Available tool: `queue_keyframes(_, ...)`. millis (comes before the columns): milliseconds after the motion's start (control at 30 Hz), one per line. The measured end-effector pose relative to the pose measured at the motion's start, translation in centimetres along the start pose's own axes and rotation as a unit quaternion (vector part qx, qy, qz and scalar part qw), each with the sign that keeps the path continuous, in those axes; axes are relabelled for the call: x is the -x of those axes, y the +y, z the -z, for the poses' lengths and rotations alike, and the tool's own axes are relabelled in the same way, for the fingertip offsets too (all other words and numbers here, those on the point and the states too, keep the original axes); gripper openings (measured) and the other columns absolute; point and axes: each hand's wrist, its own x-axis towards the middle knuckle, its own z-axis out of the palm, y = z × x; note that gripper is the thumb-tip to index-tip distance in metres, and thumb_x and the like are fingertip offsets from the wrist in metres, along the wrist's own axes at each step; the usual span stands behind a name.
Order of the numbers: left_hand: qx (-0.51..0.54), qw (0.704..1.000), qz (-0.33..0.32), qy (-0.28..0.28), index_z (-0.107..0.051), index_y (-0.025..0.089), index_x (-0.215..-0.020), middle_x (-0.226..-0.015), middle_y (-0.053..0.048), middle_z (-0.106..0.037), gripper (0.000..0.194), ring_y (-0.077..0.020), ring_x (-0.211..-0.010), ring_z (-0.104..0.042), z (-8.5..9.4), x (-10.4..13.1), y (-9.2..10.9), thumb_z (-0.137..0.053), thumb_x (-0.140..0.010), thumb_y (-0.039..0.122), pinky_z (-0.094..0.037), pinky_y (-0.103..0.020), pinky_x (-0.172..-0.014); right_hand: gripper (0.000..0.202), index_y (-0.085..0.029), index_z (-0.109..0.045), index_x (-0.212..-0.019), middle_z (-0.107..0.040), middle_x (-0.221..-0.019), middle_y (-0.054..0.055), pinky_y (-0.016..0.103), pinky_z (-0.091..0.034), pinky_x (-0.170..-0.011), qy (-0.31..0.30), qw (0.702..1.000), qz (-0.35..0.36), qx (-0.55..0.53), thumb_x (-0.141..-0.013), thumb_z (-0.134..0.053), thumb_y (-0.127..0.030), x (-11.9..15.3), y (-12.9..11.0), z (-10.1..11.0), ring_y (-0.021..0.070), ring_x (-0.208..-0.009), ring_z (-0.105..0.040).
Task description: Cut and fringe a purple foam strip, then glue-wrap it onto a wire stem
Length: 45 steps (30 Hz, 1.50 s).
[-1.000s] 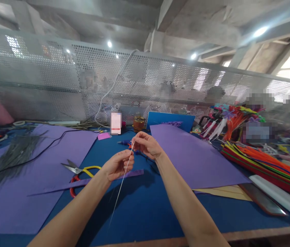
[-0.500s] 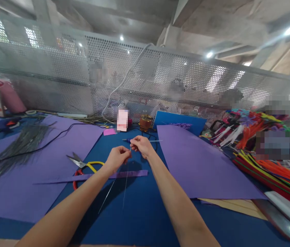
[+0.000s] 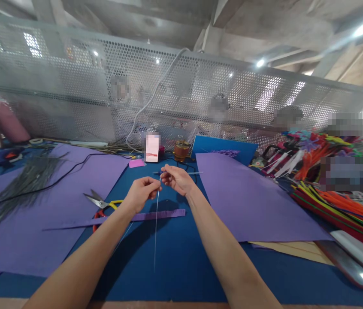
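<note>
Near the centre, my left hand (image 3: 143, 193) pinches a thin pale wire (image 3: 156, 227) that hangs down over the blue table. Close by on the right, my right hand (image 3: 176, 178) has its fingers curled at the wire's upper end; what lies between its fingertips is too small to make out. A slim tool with a dark blue part (image 3: 156, 173) lies just behind my right fingers. Under my left forearm runs a fringed purple paper strip (image 3: 168, 213), beside scissors (image 3: 99, 201) with yellow and red handles.
Purple sheets (image 3: 239, 197) lie on both sides of the blue table (image 3: 175, 266). Dark thin stems (image 3: 28, 184) and a black cable rest at left. An amber cup (image 3: 180, 151) and a phone (image 3: 152, 148) stand behind. Colourful pipe cleaners (image 3: 345, 210) fill the right.
My left hand has moved slightly left and up. My right hand has risen a little, its fingers looser. The hanging wire has become more visible, and the view has shifted slightly.
</note>
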Motion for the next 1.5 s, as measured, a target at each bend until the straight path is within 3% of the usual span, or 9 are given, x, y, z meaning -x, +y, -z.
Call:
queue_keyframes(100,0.230,0.967,0.101,-0.051,-0.053,0.011,-0.058,-0.051,0.001,-0.050,0.012,-0.0005,-0.037,-0.031,0.2,-0.1,0.0,-0.063,-0.064,0.013,-0.023,-0.014,-0.036,0.022,-0.015,-0.061,-0.076,-0.064,-0.065,0.001,0.020,-0.047,-0.055,-0.098,0.991,-0.010,-0.087,-0.078,-0.057,-0.037,0.1,0.3,0.3,0.0090,-0.056,-0.058)
queue_keyframes(233,0.358,0.911,0.184,-0.090,-0.052,0.010,-0.066,-0.051,0.004,-0.041,0.011,0.0014,-0.036,-0.030,-0.2,0.3,0.2,-0.049,-0.076,0.005,-0.023,-0.008,-0.034,0.010,-0.017,-0.060,-0.073,-0.064,-0.070,-0.001,0.019,-0.047,-0.059,-0.125,0.981,0.003,-0.146,-0.078,-0.059,-0.026,0.1,0.9,0.3,0.0077,-0.058,-0.057)
queue_keyframes(400,0.414,0.876,0.220,-0.112,-0.053,0.009,-0.071,-0.050,0.004,-0.038,0.019,0.0008,-0.036,-0.032,-0.7,0.8,0.2,-0.038,-0.083,0.007,-0.025,-0.007,-0.033,0.013,-0.018,-0.056,-0.066,-0.059,-0.067,-0.003,0.017,-0.045,-0.052,-0.133,0.980,0.029,-0.146,-0.072,-0.065,-0.026,0.3,0.8,0.4,0.0068,-0.056,-0.054)
queue_keyframes(567,0.395,0.883,0.215,-0.132,-0.056,0.008,-0.073,-0.051,0.003,-0.043,0.019,0.0014,-0.036,-0.031,-0.9,0.8,-0.3,-0.039,-0.083,0.007,-0.023,-0.007,-0.032,0.022,-0.018,-0.054,-0.064,-0.059,-0.062,-0.004,0.018,-0.044,-0.047,-0.133,0.983,0.065,-0.108,-0.063,-0.071,-0.031,0.4,0.2,0.7,0.0083,-0.055,-0.057)
queue_keyframes(933,-0.004,0.999,0.020,-0.026,-0.052,0.014,-0.054,-0.048,0.001,-0.053,0.018,-0.0038,-0.036,-0.034,-0.6,0.5,-0.6,-0.063,-0.062,0.025,-0.026,-0.020,-0.038,0.013,-0.014,-0.053,-0.057,-0.057,-0.047,-0.004,0.016,-0.041,-0.037,0.049,0.996,0.055,0.055,-0.068,-0.061,-0.013,1.0,-1.0,-0.6,0.0070,-0.039,-0.053)
queue_keyframes(1167,-0.357,0.927,-0.092,0.063,-0.056,0.018,-0.053,-0.053,0.000,-0.058,0.008,-0.0132,-0.052,-0.050,-0.4,1.3,0.7,-0.054,-0.061,0.017,-0.034,-0.026,-0.053,0.022,-0.013,-0.050,-0.051,-0.052,-0.039,-0.004,0.017,-0.040,-0.033,0.106,0.991,0.032,0.076,-0.070,-0.056,-0.005,0.8,-0.4,-1.5,0.0074,-0.033,-0.050)
queue_keyframes(1267,-0.259,0.964,-0.052,0.042,-0.054,0.017,-0.052,-0.049,0.001,-0.055,0.010,-0.0105,-0.044,-0.045,-0.5,1.3,0.5,-0.056,-0.061,0.017,-0.033,-0.024,-0.047,0.023,-0.013,-0.050,-0.052,-0.053,-0.040,-0.004,0.016,-0.040,-0.034,0.107,0.991,0.032,0.067,-0.072,-0.056,-0.006,0.9,-0.6,-1.3,0.0062,-0.034,-0.049)
queue_keyframes(1367,-0.008,0.999,0.030,-0.014,-0.051,0.014,-0.052,-0.048,0.001,-0.053,0.015,-0.0047,-0.036,-0.036,-0.7,1.0,0.1,-0.057,-0.065,0.018,-0.027,-0.019,-0.038,0.017,-0.013,-0.054,-0.058,-0.058,-0.049,-0.002,0.016,-0.044,-0.041,0.052,0.998,0.028,0.026,-0.075,-0.059,-0.013,0.9,-0.8,-0.5,0.0064,-0.041,-0.054)
queue_keyframes(1500,0.269,0.952,0.127,-0.076,-0.054,0.008,-0.062,-0.052,0.001,-0.050,0.011,0.0013,-0.035,-0.031,-0.9,0.9,0.1,-0.052,-0.073,0.009,-0.021,-0.011,-0.033,0.018,-0.013,-0.060,-0.077,-0.065,-0.063,0.001,0.018,-0.049,-0.052,-0.113,0.987,-0.016,-0.110,-0.083,-0.051,-0.026,0.5,-0.4,0.8,0.0082,-0.054,-0.060)
